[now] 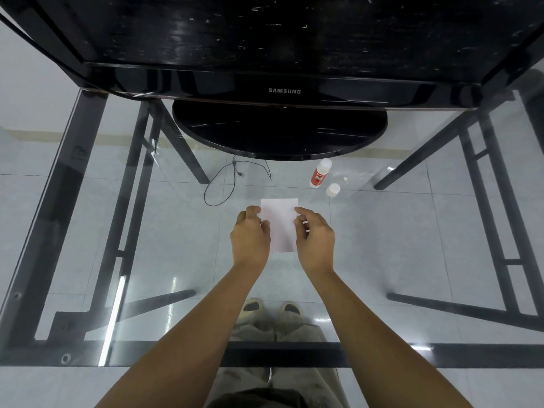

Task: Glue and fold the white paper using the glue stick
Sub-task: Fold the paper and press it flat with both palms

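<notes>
A black Samsung monitor (284, 83) stands at the far side of a glass table (412, 245), its glossy oval base (279, 134) resting on the clear top, and everything else is placed here relative to that base. Just in front of the base's right part lies the glue stick (320, 173), a small white cylinder with a red label, lying on its side; its round white cap (333, 189) sits apart from it, a little nearer the person. In front of the base's left part a thin black cable (226, 184) loops loosely; whether it lies on the glass or on the floor beneath cannot be told. The white paper (279, 223) is a smooth, plain rectangle, straight out from the middle of the base toward the person, with nothing lying between paper and glue stick. The left hand (250, 237) pinches the paper's left edge with curled fingers, and the right hand (314, 235) pinches its right edge the same way, so both hands cover the paper's sides. Through the transparent top show the black metal table legs (173, 142), pale glossy floor tiles (382, 231) and the person's feet in light slippers (270, 310).
</notes>
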